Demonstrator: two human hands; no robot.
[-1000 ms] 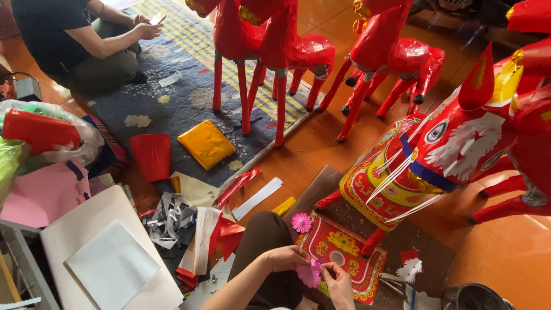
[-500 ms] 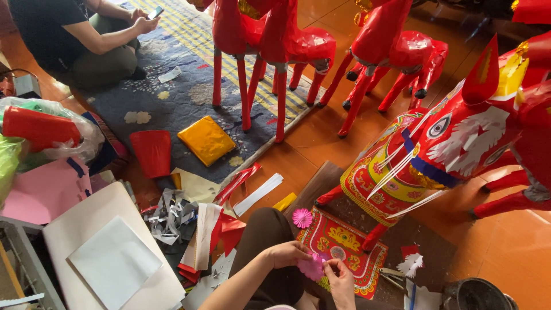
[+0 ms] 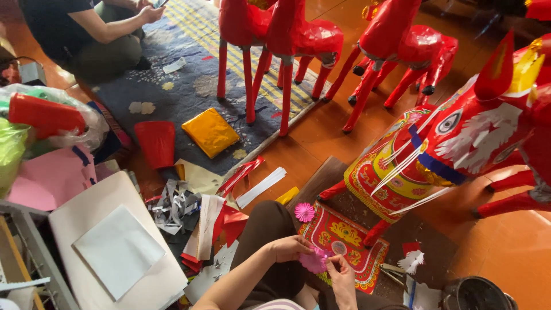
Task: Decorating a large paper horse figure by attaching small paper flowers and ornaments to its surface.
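Pink paper flower (image 3: 314, 262) is being pinched between left hand (image 3: 290, 248) and right hand (image 3: 340, 270), both grips holding it over the lap near the floor's front edge, above the patterned red panel (image 3: 344, 244), likely for shaping petals.

A home craft workshop: red paper horses (image 3: 298, 40) and paper scraps (image 3: 189, 212) crowd the wooden floor (image 3: 516, 258).

Glossy red paper horses (image 3: 298, 40), polished wooden floor (image 3: 321, 135), pink paper flower (image 3: 314, 263).
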